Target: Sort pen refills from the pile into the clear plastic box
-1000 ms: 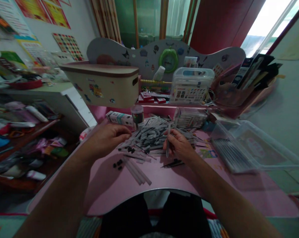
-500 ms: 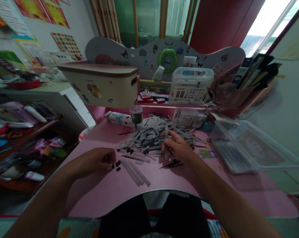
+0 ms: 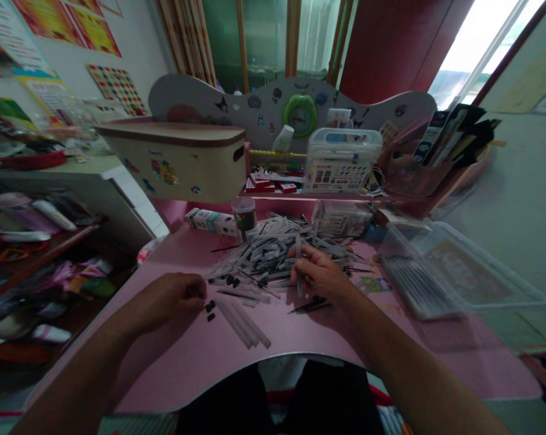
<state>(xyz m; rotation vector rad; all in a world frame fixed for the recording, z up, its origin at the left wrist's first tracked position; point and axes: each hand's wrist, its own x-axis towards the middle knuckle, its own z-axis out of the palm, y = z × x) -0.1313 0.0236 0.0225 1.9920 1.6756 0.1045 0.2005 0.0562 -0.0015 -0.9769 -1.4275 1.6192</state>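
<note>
My right hand (image 3: 321,272) pinches a slim translucent tube (image 3: 299,257), held upright at the front of a large heap of similar grey-white tubes (image 3: 273,244). My left hand (image 3: 191,294) is closed, with fingertips curled together low over the table; whatever they grip is hidden. Small black caps (image 3: 210,316) lie just right of those fingertips. Several long pale tubes (image 3: 243,323) rest side by side between my hands. More black caps (image 3: 231,281) sit at the heap's front left edge. Thin dark rods (image 3: 311,305) lie under my right hand.
On the pink table (image 3: 164,368), a clear plastic box (image 3: 422,290) with an open lid holds a row of tubes at right. Behind the heap stand a cup (image 3: 244,214), a carton (image 3: 212,222) and a clear case (image 3: 343,217). A cream bin (image 3: 177,163) sits on the shelf.
My left fingers have closed near the black caps, and one fewer cap shows beside them. My right hand still holds the tube upright. The whole view has shifted slightly.
</note>
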